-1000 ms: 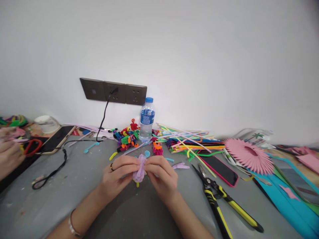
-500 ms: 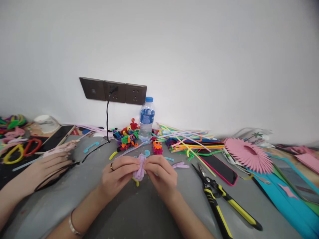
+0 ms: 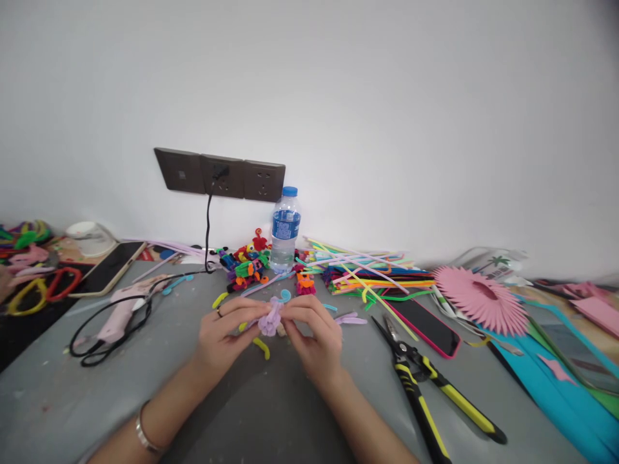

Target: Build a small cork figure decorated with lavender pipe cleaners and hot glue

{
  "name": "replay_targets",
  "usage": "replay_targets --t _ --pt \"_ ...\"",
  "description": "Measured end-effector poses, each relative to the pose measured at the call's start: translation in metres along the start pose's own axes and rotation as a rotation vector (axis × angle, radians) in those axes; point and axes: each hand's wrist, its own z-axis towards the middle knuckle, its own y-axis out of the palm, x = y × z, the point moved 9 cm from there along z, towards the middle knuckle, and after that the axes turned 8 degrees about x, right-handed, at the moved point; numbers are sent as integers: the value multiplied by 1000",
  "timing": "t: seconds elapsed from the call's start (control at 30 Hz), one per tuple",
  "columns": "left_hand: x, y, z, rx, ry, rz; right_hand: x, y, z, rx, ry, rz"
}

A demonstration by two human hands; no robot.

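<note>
Between my two hands is a small bunched figure of lilac pipe cleaner (image 3: 269, 320), held just above the grey table (image 3: 232, 412). My left hand (image 3: 227, 332) pinches its left side between thumb and fingers. On the opposite side, my right hand (image 3: 313, 332) grips it with fingertips closed. A light blue curled pipe cleaner (image 3: 285, 295) shows right behind the lilac piece. Bent yellow pipe cleaner (image 3: 262, 348) lies below and beside my left fingers. Short lilac pieces (image 3: 351, 319) rest to the right of my right hand.
Yellow-black shears (image 3: 425, 380) and a pink-cased phone (image 3: 428, 327) lie on the right. A pink glue gun (image 3: 116, 319) with a looped black cord lies left. Behind my hands stand a water bottle (image 3: 285, 232), colourful pipe-cleaner figures (image 3: 247, 265) and a pipe-cleaner heap (image 3: 377, 270).
Another person's hand has let go of the glue gun and withdrawn left, leaving the gun on the table. The lilac piece has turned slightly between my fingers.
</note>
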Motion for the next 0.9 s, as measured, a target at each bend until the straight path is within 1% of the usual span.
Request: replay_targets --t 0.23,0.43,0.63,0.83,0.9 --pt "-9 0 -5 -12 -71 66 2 -1 1 23 35 -37" --pt "-20 1 -9 -5 -213 120 10 2 -1 31 92 -58" --pt "-20 3 -9 5 -194 143 13 3 0 38 137 -76" --pt "-21 6 -11 24 -140 109 29 4 -7 38 271 -61" --pt "-21 7 -11 38 -146 82 32 4 -8 39 294 -56"
